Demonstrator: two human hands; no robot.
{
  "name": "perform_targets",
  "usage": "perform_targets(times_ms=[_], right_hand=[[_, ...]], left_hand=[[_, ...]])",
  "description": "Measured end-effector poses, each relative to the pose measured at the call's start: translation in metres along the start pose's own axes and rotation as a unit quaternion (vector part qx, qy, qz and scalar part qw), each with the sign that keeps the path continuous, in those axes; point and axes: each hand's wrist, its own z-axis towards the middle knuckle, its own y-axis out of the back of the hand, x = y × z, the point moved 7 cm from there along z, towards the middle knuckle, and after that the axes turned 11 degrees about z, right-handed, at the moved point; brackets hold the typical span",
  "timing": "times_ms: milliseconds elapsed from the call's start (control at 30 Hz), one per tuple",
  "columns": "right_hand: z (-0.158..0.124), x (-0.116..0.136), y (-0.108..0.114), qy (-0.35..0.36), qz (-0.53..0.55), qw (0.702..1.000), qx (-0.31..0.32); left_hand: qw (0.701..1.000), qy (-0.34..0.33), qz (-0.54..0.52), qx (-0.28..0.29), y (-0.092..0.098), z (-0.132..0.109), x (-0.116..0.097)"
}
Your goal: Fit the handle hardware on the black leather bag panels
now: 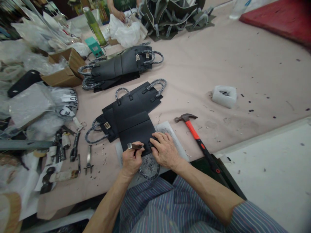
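A short metal punch is pinched in my left hand, its tip at the near edge of a black leather bag panel. My right hand rests on the panel's right edge, fingers spread and pressing down beside a dark handle tab. From that edge a plastic-wrapped handle loops toward my body. Under the panel lies a white board. More wrapped handles and a metal clasp sit on the far parts of the same bag piece.
A claw hammer with an orange and black handle lies to the right, beyond it a white block. Stacked bag pieces lie farther back. Hand tools and plastic bags fill the left. Another person's hand shows at the back.
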Motion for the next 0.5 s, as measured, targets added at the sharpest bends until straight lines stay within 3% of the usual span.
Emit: perform_targets(times_ms=[100, 200, 367, 500], right_hand=[[-0.002, -0.001, 0.006, 0.018, 0.033, 0.999, -0.016], [-0.012, -0.014, 0.026, 0.026, 0.049, 0.997, -0.057], [-0.048, -0.078, 0.083, -0.046, -0.034, 0.983, -0.173], [-0.076, -0.118, 0.105, -0.13, -0.085, 0.969, -0.19]], left_hand=[[1.0, 0.012, 0.007, -0.002, -0.002, -0.001, -0.001], [1.0, 0.019, -0.003, -0.005, -0.001, 0.0, 0.0], [0.999, 0.013, -0.028, 0.009, 0.0, 0.001, 0.001], [0.999, 0.019, -0.038, 0.025, -0.001, 0.001, 0.004]])
